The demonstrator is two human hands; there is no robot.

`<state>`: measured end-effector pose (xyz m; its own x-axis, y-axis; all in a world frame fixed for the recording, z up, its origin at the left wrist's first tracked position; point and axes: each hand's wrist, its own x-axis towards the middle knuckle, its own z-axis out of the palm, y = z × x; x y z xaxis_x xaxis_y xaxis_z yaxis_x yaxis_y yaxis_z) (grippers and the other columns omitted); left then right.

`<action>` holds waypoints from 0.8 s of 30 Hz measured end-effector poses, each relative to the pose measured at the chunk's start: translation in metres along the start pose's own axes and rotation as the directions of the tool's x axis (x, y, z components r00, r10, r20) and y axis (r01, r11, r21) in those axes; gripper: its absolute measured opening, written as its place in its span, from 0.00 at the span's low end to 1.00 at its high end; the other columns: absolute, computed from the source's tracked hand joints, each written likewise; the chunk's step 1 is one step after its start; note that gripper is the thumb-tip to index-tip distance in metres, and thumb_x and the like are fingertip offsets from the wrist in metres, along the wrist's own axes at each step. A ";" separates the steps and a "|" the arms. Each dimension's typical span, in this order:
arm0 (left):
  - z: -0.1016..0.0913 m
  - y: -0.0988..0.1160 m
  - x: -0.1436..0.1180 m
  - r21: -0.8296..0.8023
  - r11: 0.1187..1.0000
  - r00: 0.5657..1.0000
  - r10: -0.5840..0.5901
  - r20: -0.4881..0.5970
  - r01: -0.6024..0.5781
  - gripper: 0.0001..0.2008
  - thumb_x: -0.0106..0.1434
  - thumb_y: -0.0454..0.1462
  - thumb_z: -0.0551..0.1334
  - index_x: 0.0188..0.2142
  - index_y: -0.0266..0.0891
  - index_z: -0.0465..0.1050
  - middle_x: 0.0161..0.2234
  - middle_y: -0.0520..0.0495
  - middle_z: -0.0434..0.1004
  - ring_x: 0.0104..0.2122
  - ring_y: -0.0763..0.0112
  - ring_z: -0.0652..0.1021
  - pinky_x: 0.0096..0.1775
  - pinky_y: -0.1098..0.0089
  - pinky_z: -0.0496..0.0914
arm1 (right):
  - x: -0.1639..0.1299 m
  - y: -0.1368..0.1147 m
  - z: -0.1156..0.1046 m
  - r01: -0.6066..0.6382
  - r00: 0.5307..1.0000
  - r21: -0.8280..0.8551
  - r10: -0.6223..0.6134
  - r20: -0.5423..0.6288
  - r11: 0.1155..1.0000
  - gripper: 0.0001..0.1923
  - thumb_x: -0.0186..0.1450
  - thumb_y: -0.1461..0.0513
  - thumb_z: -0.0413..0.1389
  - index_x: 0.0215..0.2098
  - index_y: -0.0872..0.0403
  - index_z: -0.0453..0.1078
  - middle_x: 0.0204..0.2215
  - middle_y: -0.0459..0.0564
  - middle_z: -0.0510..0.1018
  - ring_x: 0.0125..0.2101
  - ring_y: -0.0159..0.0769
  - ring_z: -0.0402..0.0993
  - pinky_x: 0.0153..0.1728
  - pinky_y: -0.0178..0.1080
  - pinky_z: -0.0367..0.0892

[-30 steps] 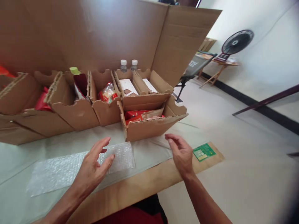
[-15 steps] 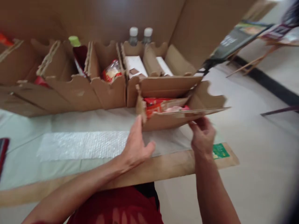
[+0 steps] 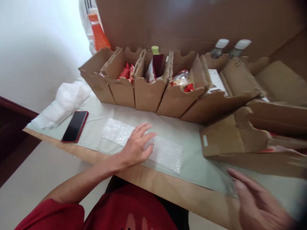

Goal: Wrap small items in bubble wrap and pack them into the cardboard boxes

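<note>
My left hand (image 3: 136,145) lies flat, fingers spread, on a strip of bubble wrap (image 3: 165,153) that rests on the pale green table cover (image 3: 96,134). My right hand (image 3: 256,204) hovers open and blurred at the lower right, over the table's front edge, holding nothing. Just beyond it stands a small cardboard box (image 3: 237,137) with red packets showing inside.
A row of open cardboard boxes (image 3: 148,92) holds red packets, a green-capped bottle (image 3: 155,50) and two white-capped bottles (image 3: 222,44). A dark phone in a red case (image 3: 74,126) and a bundle of white wrap (image 3: 67,99) lie at the left. A tall cardboard sheet stands behind.
The view has swung left. My left hand has left the small box and come down on the bubble wrap. My right hand has let go of the box and dropped toward me.
</note>
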<state>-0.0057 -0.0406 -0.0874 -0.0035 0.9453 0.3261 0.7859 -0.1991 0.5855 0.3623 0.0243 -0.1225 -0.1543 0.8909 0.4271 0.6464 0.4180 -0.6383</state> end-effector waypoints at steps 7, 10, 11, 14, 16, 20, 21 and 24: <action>-0.047 -0.065 0.000 0.215 0.976 0.972 -0.088 0.217 0.040 0.31 0.59 0.37 0.66 0.63 0.36 0.70 0.64 0.30 0.72 0.70 0.38 0.64 0.66 0.39 0.63 | 0.043 -0.055 0.104 0.531 0.828 -0.128 -0.481 0.289 0.837 0.22 0.74 0.47 0.51 0.57 0.50 0.75 0.46 0.58 0.84 0.47 0.54 0.81 0.43 0.53 0.73; -0.035 -0.064 0.004 0.164 0.986 0.960 -0.020 0.278 -0.027 0.37 0.57 0.37 0.67 0.66 0.34 0.66 0.64 0.31 0.73 0.69 0.40 0.65 0.66 0.43 0.63 | 0.049 -0.083 0.117 0.626 0.741 -0.003 -0.594 0.314 0.780 0.14 0.76 0.53 0.51 0.47 0.48 0.77 0.34 0.52 0.83 0.35 0.47 0.80 0.36 0.47 0.70; -0.032 -0.063 0.005 0.152 0.987 0.958 -0.003 0.287 -0.042 0.38 0.57 0.37 0.67 0.67 0.34 0.65 0.63 0.32 0.74 0.69 0.41 0.66 0.66 0.43 0.63 | 0.049 -0.093 0.115 0.635 0.722 0.053 -0.617 0.314 0.771 0.12 0.76 0.55 0.51 0.46 0.47 0.77 0.33 0.51 0.83 0.34 0.45 0.80 0.36 0.47 0.70; -0.033 -0.064 0.004 0.065 0.996 0.961 0.045 0.274 -0.065 0.29 0.58 0.34 0.66 0.61 0.37 0.72 0.53 0.37 0.82 0.60 0.48 0.76 0.65 0.45 0.64 | 0.052 -0.123 0.099 0.608 0.713 0.178 -0.630 0.308 0.774 0.09 0.75 0.57 0.54 0.47 0.43 0.76 0.36 0.50 0.83 0.38 0.46 0.80 0.40 0.48 0.72; -0.051 -0.066 -0.003 -0.011 0.998 0.970 0.061 0.236 -0.060 0.15 0.60 0.33 0.65 0.48 0.41 0.80 0.41 0.44 0.86 0.47 0.57 0.82 0.60 0.53 0.70 | 0.058 -0.136 0.090 0.547 0.774 0.196 -0.581 0.253 0.814 0.10 0.74 0.55 0.55 0.51 0.42 0.75 0.41 0.52 0.83 0.43 0.49 0.81 0.45 0.50 0.73; -0.135 -0.073 -0.037 -0.065 0.992 0.993 -0.114 -0.019 0.113 0.11 0.70 0.36 0.58 0.41 0.42 0.80 0.38 0.46 0.86 0.37 0.66 0.82 0.40 0.65 0.77 | 0.072 -0.140 0.093 0.354 0.909 0.140 -0.376 0.181 0.925 0.23 0.74 0.48 0.55 0.64 0.44 0.70 0.54 0.57 0.81 0.48 0.53 0.81 0.47 0.52 0.75; -0.163 -0.078 -0.045 -0.159 0.960 0.939 -0.264 -0.222 0.232 0.08 0.69 0.38 0.61 0.40 0.42 0.81 0.37 0.49 0.86 0.34 0.67 0.82 0.36 0.68 0.76 | 0.074 -0.137 0.098 0.319 0.917 0.128 -0.340 0.208 0.939 0.24 0.74 0.47 0.55 0.64 0.45 0.69 0.55 0.58 0.81 0.47 0.51 0.82 0.45 0.50 0.77; -0.239 -0.104 -0.050 -0.373 0.872 0.505 -0.487 -0.713 0.315 0.06 0.62 0.36 0.68 0.39 0.39 0.81 0.25 0.57 0.80 0.27 0.76 0.76 0.35 0.72 0.74 | 0.068 -0.125 0.120 0.253 0.918 0.098 -0.270 0.290 0.963 0.21 0.74 0.49 0.56 0.60 0.47 0.73 0.55 0.57 0.81 0.38 0.44 0.83 0.35 0.43 0.78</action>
<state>-0.2349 -0.1287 0.0128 -0.8255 0.3898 0.4082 0.4538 0.0281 0.8907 0.1814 0.0541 -0.0910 -0.5333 0.7564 0.3786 0.5104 0.6447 -0.5691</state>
